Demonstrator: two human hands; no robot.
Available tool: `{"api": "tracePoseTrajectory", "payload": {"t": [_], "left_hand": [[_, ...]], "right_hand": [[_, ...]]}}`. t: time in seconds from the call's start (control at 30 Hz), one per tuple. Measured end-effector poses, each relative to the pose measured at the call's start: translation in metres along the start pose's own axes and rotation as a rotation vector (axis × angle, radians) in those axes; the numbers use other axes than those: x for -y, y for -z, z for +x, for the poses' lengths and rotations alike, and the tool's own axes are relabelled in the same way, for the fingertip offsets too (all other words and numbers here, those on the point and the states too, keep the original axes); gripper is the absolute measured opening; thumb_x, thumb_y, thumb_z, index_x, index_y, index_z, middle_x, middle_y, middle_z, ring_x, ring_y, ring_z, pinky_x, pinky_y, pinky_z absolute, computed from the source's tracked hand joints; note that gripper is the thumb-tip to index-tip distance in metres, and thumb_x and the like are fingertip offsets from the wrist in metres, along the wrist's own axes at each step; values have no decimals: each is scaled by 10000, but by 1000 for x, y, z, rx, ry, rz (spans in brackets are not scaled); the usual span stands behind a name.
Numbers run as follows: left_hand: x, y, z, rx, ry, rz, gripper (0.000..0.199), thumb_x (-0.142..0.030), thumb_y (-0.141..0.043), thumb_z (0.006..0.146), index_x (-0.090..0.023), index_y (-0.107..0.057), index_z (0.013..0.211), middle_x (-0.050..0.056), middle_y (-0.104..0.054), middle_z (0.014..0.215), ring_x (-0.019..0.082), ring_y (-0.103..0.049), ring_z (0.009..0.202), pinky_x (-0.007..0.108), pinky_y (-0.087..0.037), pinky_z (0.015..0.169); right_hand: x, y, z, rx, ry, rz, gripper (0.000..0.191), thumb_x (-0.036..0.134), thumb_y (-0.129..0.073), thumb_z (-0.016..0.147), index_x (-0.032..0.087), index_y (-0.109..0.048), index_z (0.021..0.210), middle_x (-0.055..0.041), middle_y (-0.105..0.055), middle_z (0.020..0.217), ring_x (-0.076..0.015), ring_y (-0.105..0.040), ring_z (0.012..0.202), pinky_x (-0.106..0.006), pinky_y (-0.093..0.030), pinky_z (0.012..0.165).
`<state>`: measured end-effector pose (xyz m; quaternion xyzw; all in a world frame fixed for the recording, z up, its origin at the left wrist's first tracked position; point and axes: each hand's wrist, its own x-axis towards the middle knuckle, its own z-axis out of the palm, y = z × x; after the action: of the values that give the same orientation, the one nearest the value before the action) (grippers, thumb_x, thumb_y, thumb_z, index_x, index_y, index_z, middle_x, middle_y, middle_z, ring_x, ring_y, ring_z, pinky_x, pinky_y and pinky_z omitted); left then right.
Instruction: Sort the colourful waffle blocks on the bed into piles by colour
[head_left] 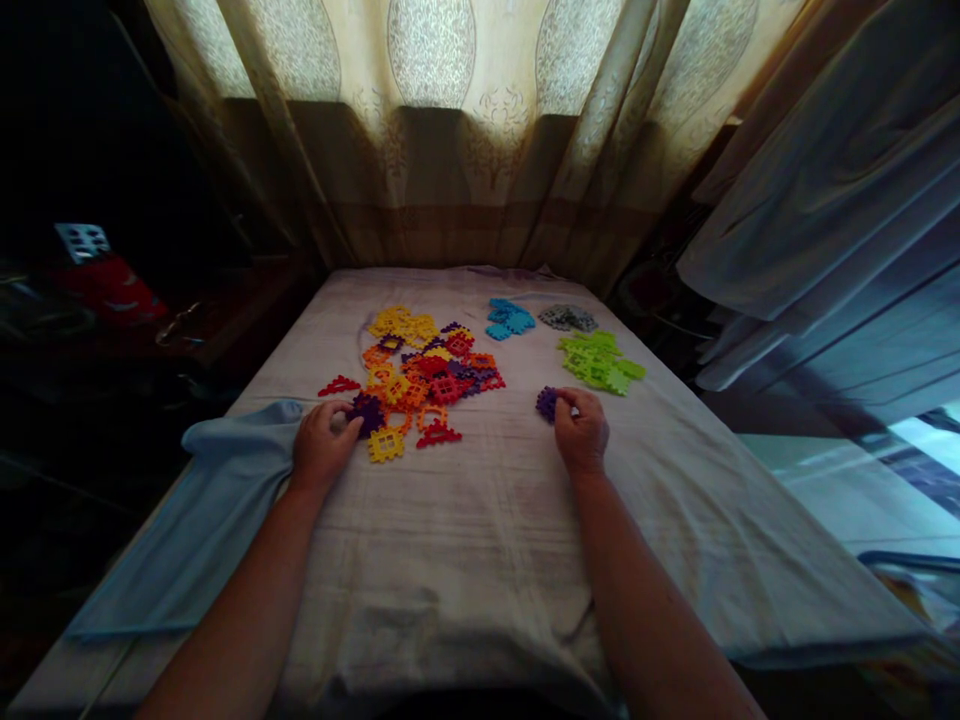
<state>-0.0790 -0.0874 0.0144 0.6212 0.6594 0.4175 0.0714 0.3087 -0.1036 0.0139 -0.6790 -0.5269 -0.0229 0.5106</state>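
Note:
My left hand [324, 440] is closed on a dark purple toothed plastic tile [367, 413] at the left edge of a mixed heap. That heap [442, 385] holds red, orange, yellow and purple interlocking pieces. To the right, my right hand [582, 428] pinches another purple toothed tile [547, 403] just above or on the cloth; I cannot tell which. A yellow window-like piece [386, 445] and a red triangular piece [439, 434] lie in front of the heap. Another red triangular piece [339, 386] lies beyond my left hand.
Separate piles of blue [510, 318], grey [568, 318] and lime green pieces [600, 362] lie at the back right of the cloth-covered table [450, 570]. A light blue cloth [202, 520] drapes over the left edge. Curtains [450, 190] hang behind; fabric [817, 200] hangs at right.

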Motion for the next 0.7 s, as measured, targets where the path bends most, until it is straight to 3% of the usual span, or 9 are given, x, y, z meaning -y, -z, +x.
{"api": "tracePoseTrajectory", "payload": {"t": [0.13, 0.23, 0.33, 0.43, 0.53, 0.7], "left_hand": [[-16, 5, -2, -142, 113, -135, 259, -432, -615, 750, -225, -644, 903, 19, -707, 822, 194, -676, 763, 330, -544, 765], [-36, -2, -8, -173, 74, -286, 305, -455, -625, 756, -206, -633, 932, 17, -703, 832, 163, -669, 741, 297, -545, 740], [-62, -16, -21, -35, 2, -376, 313, -466, -645, 751, -211, -636, 932, 11, -704, 813, 157, -661, 714, 281, -544, 695], [-86, -29, -36, 147, -56, -382, 273, -460, -650, 761, -227, -658, 903, 4, -709, 780, 157, -652, 677, 279, -543, 670], [-97, -37, -46, 235, -89, -383, 233, -445, -644, 780, -243, -672, 891, 4, -726, 800, 157, -651, 660, 283, -548, 666], [-96, -41, -48, 249, -135, -362, 256, -459, -629, 803, -243, -676, 933, 9, -737, 846, 159, -663, 673, 285, -552, 672]], "right_hand": [[14, -2, -5, 49, 19, 95, 323, 341, -453, 860, 177, -718, 945, -123, -721, 961, -227, -663, 911, -385, -536, 867], [31, -7, -14, 205, 5, 183, 327, 373, -508, 857, 179, -711, 1025, -90, -735, 895, -197, -664, 765, -343, -545, 771], [50, -12, -26, 450, 55, 301, 352, 401, -585, 841, 196, -698, 1104, -33, -730, 802, -148, -626, 627, -280, -529, 669], [64, -16, -38, 603, 146, 381, 355, 413, -656, 817, 215, -701, 1109, -18, -744, 825, -125, -610, 607, -252, -516, 644], [72, -20, -45, 664, 198, 386, 237, 374, -664, 827, 223, -734, 996, -21, -754, 836, -124, -613, 624, -242, -503, 638], [76, -24, -49, 687, 195, 374, 158, 302, -627, 829, 216, -742, 895, -7, -740, 775, -128, -614, 632, -236, -489, 639]]}}
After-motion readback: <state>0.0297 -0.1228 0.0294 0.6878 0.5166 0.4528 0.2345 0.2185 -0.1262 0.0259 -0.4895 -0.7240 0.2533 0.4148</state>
